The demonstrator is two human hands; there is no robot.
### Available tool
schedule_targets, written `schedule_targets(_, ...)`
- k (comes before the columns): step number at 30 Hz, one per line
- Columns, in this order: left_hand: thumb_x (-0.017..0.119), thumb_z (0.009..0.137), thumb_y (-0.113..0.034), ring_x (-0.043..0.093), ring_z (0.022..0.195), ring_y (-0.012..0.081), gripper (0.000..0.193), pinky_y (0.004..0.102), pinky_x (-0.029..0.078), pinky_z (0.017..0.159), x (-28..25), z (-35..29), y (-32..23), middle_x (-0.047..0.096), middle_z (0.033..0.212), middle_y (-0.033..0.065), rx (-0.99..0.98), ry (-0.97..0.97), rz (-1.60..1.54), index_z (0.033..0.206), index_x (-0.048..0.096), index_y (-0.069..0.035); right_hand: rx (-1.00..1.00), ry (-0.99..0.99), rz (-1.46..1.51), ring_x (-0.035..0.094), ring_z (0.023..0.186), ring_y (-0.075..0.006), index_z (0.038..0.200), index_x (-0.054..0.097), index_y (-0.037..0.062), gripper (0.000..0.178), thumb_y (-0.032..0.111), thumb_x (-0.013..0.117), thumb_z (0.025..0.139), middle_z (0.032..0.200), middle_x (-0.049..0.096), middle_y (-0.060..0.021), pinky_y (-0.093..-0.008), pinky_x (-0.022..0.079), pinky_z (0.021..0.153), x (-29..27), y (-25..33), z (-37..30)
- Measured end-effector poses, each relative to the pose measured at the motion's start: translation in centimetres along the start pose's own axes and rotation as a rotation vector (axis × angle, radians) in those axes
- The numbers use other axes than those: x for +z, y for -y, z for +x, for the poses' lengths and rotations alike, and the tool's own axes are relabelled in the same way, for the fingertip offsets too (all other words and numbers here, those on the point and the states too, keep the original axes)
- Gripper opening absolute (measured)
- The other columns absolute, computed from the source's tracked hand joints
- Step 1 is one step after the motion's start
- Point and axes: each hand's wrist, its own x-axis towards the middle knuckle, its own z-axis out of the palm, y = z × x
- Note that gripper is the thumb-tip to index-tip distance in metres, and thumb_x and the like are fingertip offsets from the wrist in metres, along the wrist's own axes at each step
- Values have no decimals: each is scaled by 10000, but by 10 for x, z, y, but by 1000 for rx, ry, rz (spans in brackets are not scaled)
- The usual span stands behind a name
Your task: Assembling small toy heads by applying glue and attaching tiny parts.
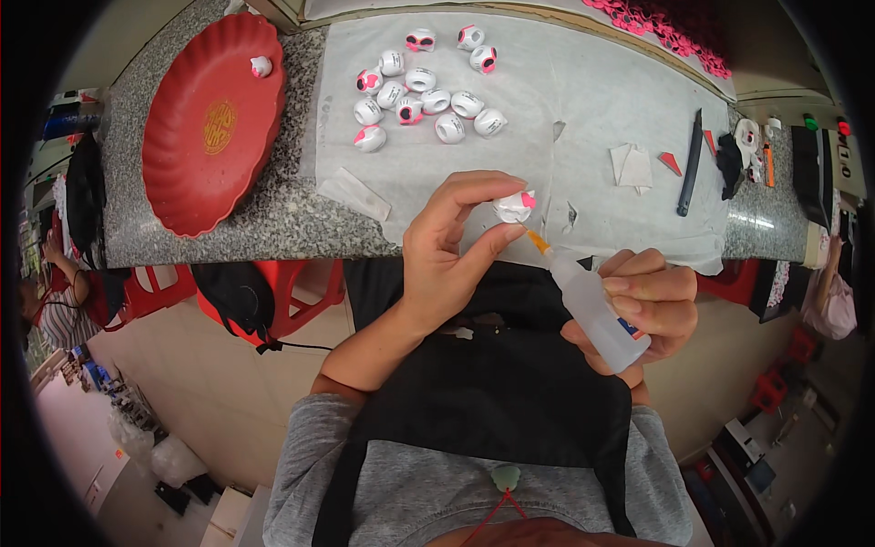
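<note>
Between the thumb and fingers of my left hand (451, 242) is a small white figurine head (512, 208) with a pink patch. My right hand (652, 296) grips a translucent white glue bottle (597, 305), tilted up to the left. Its orange nozzle (538, 241) reaches the underside of the figurine head; whether the tip touches cannot be made out. Beyond my hands, several similar white heads (436, 100) lie grouped on the white paper (510, 100), some with pink and black parts and some showing a round hole.
A red scalloped tray (173, 118) at the left holds one small white and pink piece (261, 67). Toward the right lie a dark cutter knife (690, 164), a folded paper scrap (631, 168) and a red scrap (670, 163). Pink pieces (661, 27) are piled at the far right. A red stool (292, 296) stands below the table.
</note>
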Motion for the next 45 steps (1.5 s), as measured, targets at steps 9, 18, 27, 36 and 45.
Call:
schedule_targets(9,512,692,92,481,936,190,316,271,374,815,2,2,-3,477,1016,155,-106,-17,-118,987,422,25,-35,-15,-86,460,606,-156,852,448,33,435,43,732,524,818,453,-92,-240,399,485,-4,-4,5)
schedule_targets(18,532,688,90,491,909,156,330,237,381,786,-24,11,-8,500,996,141,3,-188,-147,994,422,27,510,-96,-117,533,723,-171,894,426,-12,241,-44,510,671,771,470,-73,-267,467,573,-46,-45,59)
schedule_targets(27,546,688,78,488,910,154,340,238,382,786,-16,9,-7,494,1000,143,-40,-152,-194,999,418,26,104,179,-1176,525,686,-255,864,528,20,193,107,552,693,757,516,-97,-334,406,570,-71,-155,132)
schedule_targets(36,538,696,62,504,888,175,337,288,403,788,-26,12,-9,493,991,140,-67,-171,-237,1007,415,25,136,310,-1087,512,702,-283,800,534,2,169,102,588,674,776,516,-111,-324,403,615,-73,-150,129)
schedule_targets(45,536,696,79,505,879,145,337,260,418,764,-21,12,-6,481,985,113,-87,-167,-304,1008,418,30,122,180,-919,529,591,-172,774,547,16,95,33,575,685,709,548,-66,-248,399,535,-66,-120,111)
